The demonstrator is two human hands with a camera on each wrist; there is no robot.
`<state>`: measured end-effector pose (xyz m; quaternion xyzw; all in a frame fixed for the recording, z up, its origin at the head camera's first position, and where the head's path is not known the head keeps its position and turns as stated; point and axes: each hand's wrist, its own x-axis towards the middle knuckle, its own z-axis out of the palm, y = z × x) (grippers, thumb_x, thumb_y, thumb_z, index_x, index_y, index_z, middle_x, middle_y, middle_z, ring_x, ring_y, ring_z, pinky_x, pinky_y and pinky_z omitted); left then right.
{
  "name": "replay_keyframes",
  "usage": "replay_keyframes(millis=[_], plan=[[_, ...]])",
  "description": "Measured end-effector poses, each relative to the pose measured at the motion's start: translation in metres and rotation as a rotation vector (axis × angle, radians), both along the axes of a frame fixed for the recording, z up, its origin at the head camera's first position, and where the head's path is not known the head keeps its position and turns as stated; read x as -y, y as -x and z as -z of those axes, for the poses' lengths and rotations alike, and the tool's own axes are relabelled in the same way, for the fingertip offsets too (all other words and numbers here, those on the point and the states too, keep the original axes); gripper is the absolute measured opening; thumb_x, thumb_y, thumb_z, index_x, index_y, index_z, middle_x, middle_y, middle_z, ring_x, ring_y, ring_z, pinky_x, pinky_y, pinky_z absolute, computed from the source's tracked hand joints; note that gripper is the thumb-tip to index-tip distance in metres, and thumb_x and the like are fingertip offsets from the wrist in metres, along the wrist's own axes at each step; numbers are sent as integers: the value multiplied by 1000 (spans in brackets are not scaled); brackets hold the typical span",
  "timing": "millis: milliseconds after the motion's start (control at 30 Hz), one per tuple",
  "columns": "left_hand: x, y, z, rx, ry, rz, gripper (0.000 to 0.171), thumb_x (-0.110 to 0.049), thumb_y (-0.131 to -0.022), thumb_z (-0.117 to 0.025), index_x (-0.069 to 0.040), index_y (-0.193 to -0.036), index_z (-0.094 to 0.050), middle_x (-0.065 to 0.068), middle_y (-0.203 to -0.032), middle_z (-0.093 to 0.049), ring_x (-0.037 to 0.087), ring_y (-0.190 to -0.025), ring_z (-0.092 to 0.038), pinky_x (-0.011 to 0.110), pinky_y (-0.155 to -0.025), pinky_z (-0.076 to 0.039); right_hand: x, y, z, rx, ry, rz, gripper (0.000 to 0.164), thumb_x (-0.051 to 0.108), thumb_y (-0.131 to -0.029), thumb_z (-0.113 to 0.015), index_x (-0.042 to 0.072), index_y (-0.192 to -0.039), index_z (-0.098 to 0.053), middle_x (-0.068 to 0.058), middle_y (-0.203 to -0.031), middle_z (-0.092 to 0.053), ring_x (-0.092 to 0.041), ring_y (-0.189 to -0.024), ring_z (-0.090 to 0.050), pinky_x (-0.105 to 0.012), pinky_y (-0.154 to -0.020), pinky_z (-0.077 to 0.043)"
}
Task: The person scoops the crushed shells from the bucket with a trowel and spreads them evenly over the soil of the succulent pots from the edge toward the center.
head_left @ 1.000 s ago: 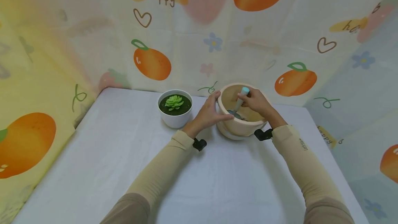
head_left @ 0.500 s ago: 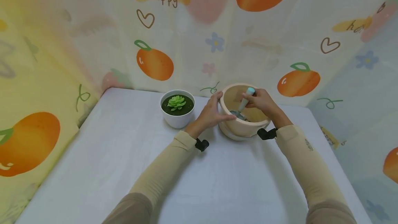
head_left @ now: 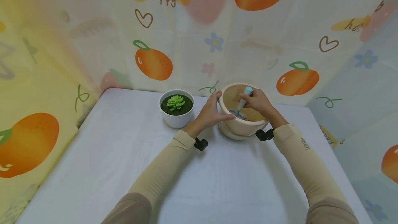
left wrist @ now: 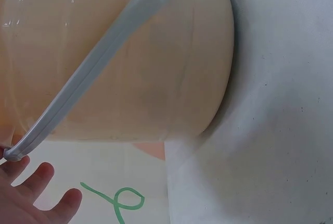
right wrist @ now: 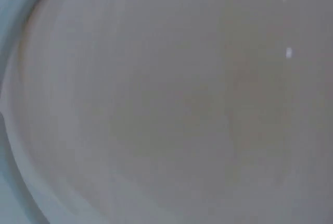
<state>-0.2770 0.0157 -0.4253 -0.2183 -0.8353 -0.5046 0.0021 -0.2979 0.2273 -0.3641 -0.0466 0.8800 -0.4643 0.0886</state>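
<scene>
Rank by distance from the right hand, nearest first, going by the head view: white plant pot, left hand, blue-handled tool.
From the right hand:
1. Blue-handled tool: held in it.
2. Left hand: to its left, at the rim of the beige pot.
3. White plant pot: farther left, past the left hand.

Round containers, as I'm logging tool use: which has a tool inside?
The cream round container on the right: a blue-handled tool dips inside, whereas the white round pot holds a green succulent.
</scene>
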Motion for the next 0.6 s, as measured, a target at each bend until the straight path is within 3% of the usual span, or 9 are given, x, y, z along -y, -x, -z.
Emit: replay_keyframes(millis=[133, 300, 433, 600], plan=[[1, -3, 2, 24, -17, 9, 108, -45, -72, -84, -10, -154, -21, 9, -160, -24, 23, -146, -30, 42, -118, -30, -1, -2, 3, 24, 46, 53, 33, 27, -101, -53, -6, -105, -54, -24, -112, -63, -15, -78, -68, -34, -81, -59], [3, -6, 2, 21, 6, 5, 108, -46, -72, -84, -10, -154, -22, 9, -160, -24, 23, -146, -30, 42, -118, -31, 0, -1, 6, 64, 84, 72, 31, 23, -101, -53, -8, -108, -53, -27, -115, -62, -14, -77, -69, -34, -80, -59], [4, -4, -1, 6, 15, -14, 108, -46, -72, -84, -10, -153, -23, 8, -160, -24, 24, -146, -30, 43, -117, -31, 3, 0, 5, 33, 50, 45, 31, 21, -100, -56, -7, -110, -52, -28, -117, -60, -19, -82, -70, -36, -81, -59], [1, -1, -4, 15, 22, 7, 110, -47, -73, -83, -9, -154, -19, 10, -162, -20, 24, -147, -28, 41, -118, -29, 3, 2, -1, -3, 23, 100, 33, 24, -100, -55, -8, -110, -53, -20, -106, -62, -15, -74, -70, -34, -74, -60]])
